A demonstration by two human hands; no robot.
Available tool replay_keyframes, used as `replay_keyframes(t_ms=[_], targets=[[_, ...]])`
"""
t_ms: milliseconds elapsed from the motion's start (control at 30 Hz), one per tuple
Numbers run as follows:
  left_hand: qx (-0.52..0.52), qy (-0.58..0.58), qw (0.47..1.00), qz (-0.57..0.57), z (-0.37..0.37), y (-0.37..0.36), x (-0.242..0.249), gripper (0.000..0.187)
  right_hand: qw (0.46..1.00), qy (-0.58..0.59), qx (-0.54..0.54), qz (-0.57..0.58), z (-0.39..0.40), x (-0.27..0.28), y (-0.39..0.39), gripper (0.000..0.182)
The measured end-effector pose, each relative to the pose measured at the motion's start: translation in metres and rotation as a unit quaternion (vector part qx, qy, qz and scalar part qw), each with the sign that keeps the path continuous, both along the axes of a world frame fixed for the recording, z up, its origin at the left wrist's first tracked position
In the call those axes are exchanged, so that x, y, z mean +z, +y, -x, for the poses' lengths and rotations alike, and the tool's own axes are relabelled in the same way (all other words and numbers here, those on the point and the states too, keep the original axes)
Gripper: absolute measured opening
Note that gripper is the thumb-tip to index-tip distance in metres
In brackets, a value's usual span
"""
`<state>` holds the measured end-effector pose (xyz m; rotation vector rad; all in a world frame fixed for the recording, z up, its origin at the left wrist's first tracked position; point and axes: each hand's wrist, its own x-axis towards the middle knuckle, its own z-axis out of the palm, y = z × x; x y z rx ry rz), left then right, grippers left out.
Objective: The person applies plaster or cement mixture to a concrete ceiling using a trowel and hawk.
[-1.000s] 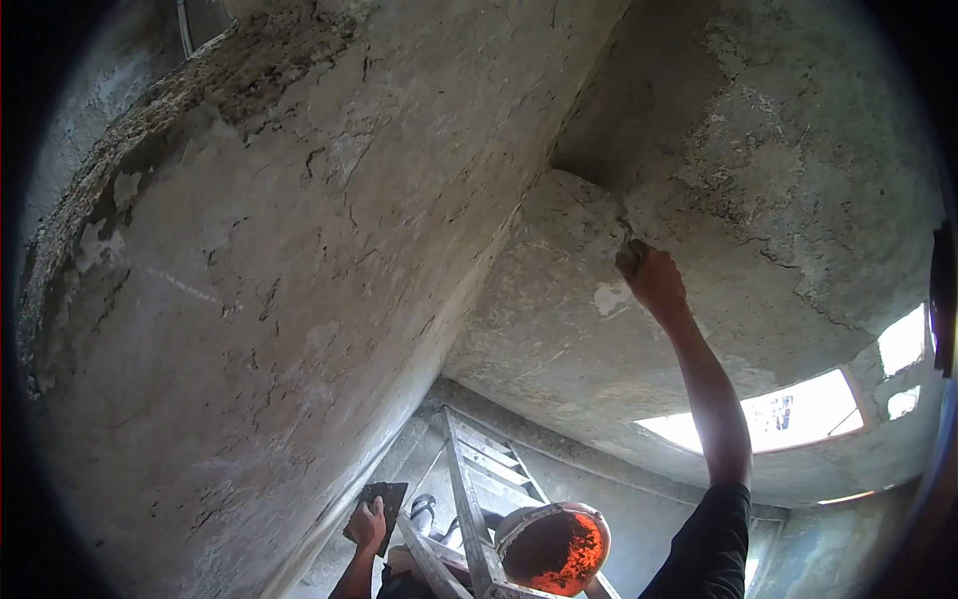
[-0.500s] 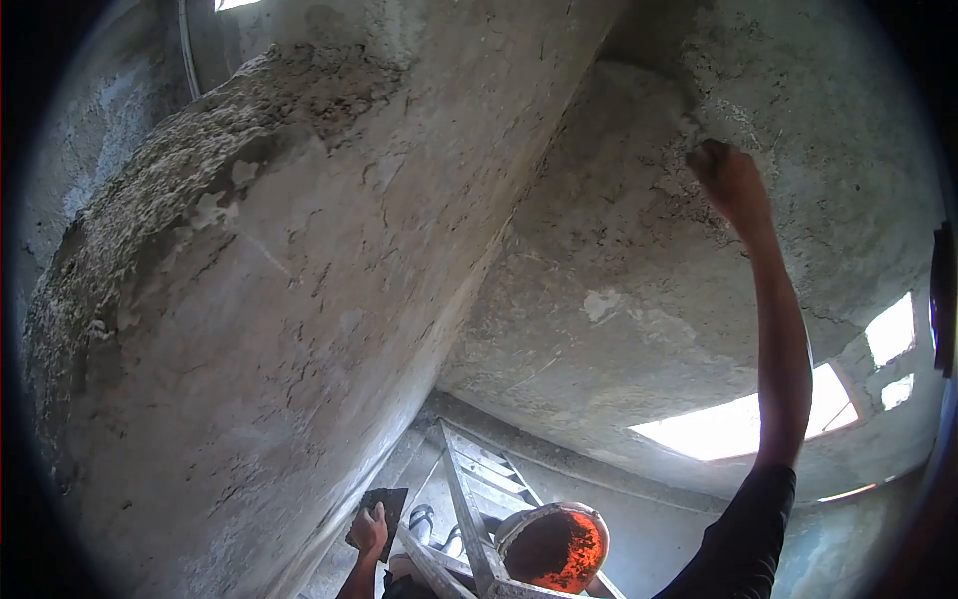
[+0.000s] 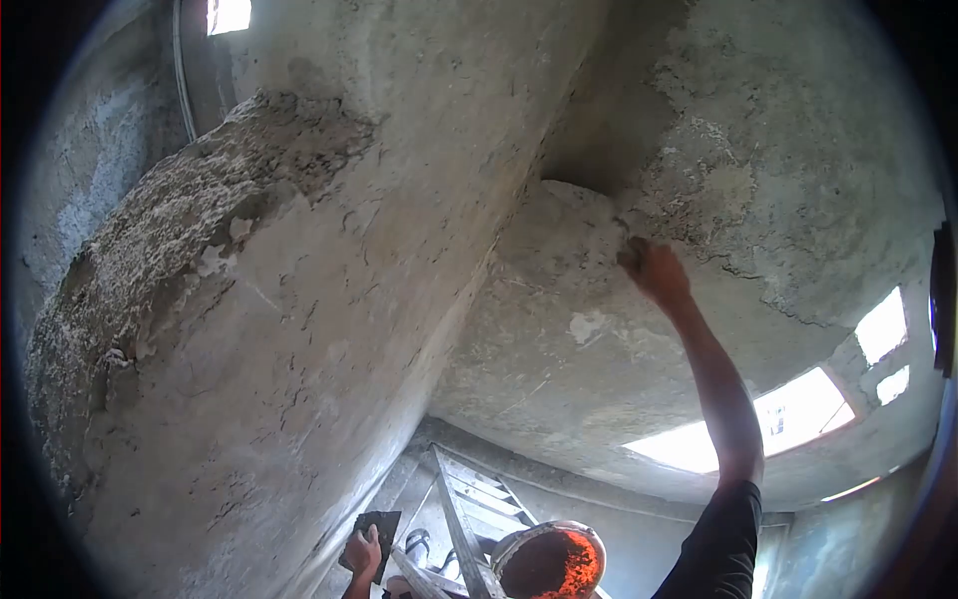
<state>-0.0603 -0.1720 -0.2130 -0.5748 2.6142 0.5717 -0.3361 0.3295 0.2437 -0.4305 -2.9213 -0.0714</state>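
Observation:
My right hand (image 3: 656, 272) is raised and closed at the rough cement wall (image 3: 689, 344) on the right. It grips what looks like a plastering trowel, whose grey blade (image 3: 579, 215) lies against the wall and blends with it; the handle is hidden in my fist. A dark smoothed patch of mortar (image 3: 609, 130) spreads above the blade. Low down, my left hand (image 3: 362, 551) is closed on a dark rectangular mortar board (image 3: 384, 524). Right of it stands a bucket (image 3: 602, 551), orange inside, with dark mortar (image 3: 534, 565) in it.
A metal stepladder (image 3: 458, 519) stands below, beside the bucket. A broad plastered slab or beam (image 3: 329, 329) slants across the left, with a crumbly edge (image 3: 170, 210). Bright openings (image 3: 798, 409) pierce the right wall. A pipe (image 3: 183, 80) runs at upper left.
My right hand and the trowel have swept down and left along the wall, leaving more dark smooth surface above. My left hand still holds the board. The view has tilted slightly upward.

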Motion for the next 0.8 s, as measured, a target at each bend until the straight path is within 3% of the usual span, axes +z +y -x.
replay_keyframes(t_ms=[67,133,200,367,467,533,667,800], targets=[[0.004,-0.001,1.000,-0.008,0.000,-0.001,-0.004,0.057,0.997,0.050,0.015,-0.063,0.007,0.019,0.014,0.034],[0.002,-0.005,1.000,-0.016,0.004,0.003,0.006,0.058,0.997,0.070,0.007,-0.043,0.002,0.065,0.008,0.035],[-0.002,0.005,1.000,-0.014,0.006,0.005,0.018,0.057,0.975,0.193,0.053,-0.091,0.007,0.091,0.037,0.034],[-0.005,0.013,0.999,-0.029,0.000,-0.001,0.011,0.055,0.942,0.317,0.009,-0.111,-0.005,0.156,0.052,0.039],[-0.009,0.014,1.000,-0.022,-0.004,-0.003,0.005,0.055,0.968,0.247,-0.013,-0.052,-0.020,0.112,0.025,0.040],[-0.013,0.011,1.000,-0.017,-0.008,-0.003,0.001,0.055,0.973,0.209,0.039,-0.087,-0.020,0.053,0.027,0.038],[-0.020,-0.007,1.000,-0.011,-0.004,0.000,0.007,0.055,0.999,0.029,0.006,-0.027,-0.019,-0.027,0.012,0.034],[-0.007,-0.004,1.000,-0.010,0.000,-0.001,0.000,0.056,0.994,0.053,0.042,-0.080,-0.013,-0.049,0.019,0.037]])
